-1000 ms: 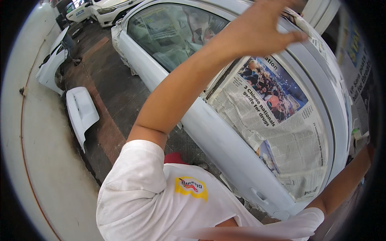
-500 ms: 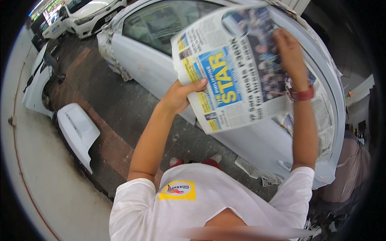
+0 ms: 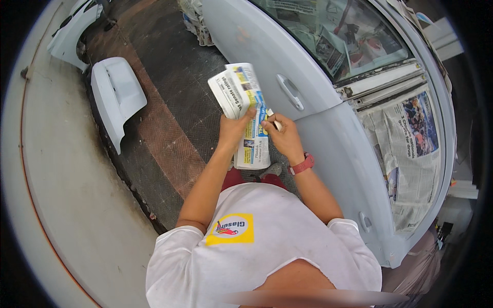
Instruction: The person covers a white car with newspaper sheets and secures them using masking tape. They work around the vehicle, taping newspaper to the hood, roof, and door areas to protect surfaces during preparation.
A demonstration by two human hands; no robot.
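In front of my chest I hold a folded newspaper (image 3: 250,145), its printed pages bent over into a narrow stack. My left hand (image 3: 235,128) grips its left side, thumb lying on top of the paper. At its right edge my right hand (image 3: 284,137) pinches the paper between thumb and fingers. A small pale piece (image 3: 276,121) shows at the right fingers; whether it is paper or something else I cannot tell. Beside my right hand stands a car door (image 3: 267,49) in dull light grey, with a handle (image 3: 290,92).
Newspaper sheets (image 3: 411,154) cover the car's rear window opening on the right. The front window (image 3: 334,36) is bare glass. Crumpled paper (image 3: 196,20) hangs at the car's far end. A white bumper-like panel (image 3: 119,92) lies by the left wall (image 3: 67,169), a white fender (image 3: 72,33) beyond it.
The newspaper has gone from spread wide to folded narrow and come down nearer my body. My right hand has moved down and left from its far edge. The view has turned.
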